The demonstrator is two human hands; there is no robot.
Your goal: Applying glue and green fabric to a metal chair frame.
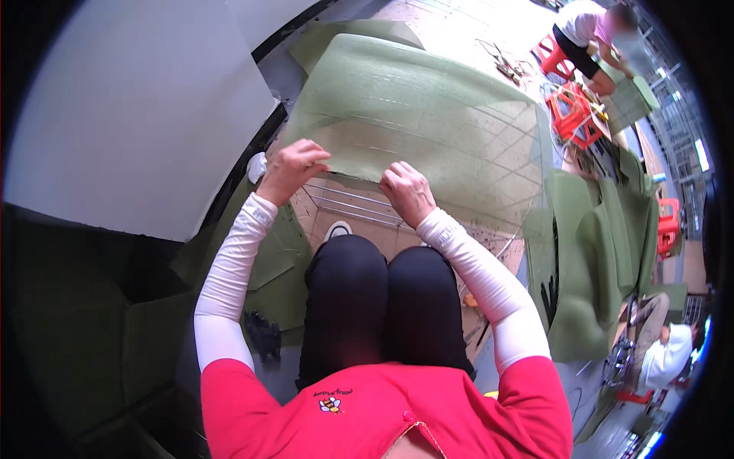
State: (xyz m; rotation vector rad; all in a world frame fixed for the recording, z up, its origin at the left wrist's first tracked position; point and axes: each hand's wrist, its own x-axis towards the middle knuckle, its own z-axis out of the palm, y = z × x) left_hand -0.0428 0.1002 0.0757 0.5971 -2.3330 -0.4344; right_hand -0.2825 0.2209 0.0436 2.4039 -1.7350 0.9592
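A pale green see-through mesh sheet (413, 99) lies spread in front of me over a frame of thin metal wires (355, 205), whose bars show through it. At the sheet's near edge, my left hand (294, 168) is closed, with fingertips pinched on the left part of that edge. My right hand (407, 191) is also closed on the edge, a short way to the right, knuckles up. Between the two hands the edge looks dark and slightly rough. Below it, the bare wires stand in front of my knees.
A large pale panel (145, 99) rises at the left. More green sheets (585, 268) are piled at the right, and others (279, 268) lie by my left leg near a black glove (264, 336). Red stools (573, 115) and a person (585, 30) are far right; another person (665, 356) sits lower right.
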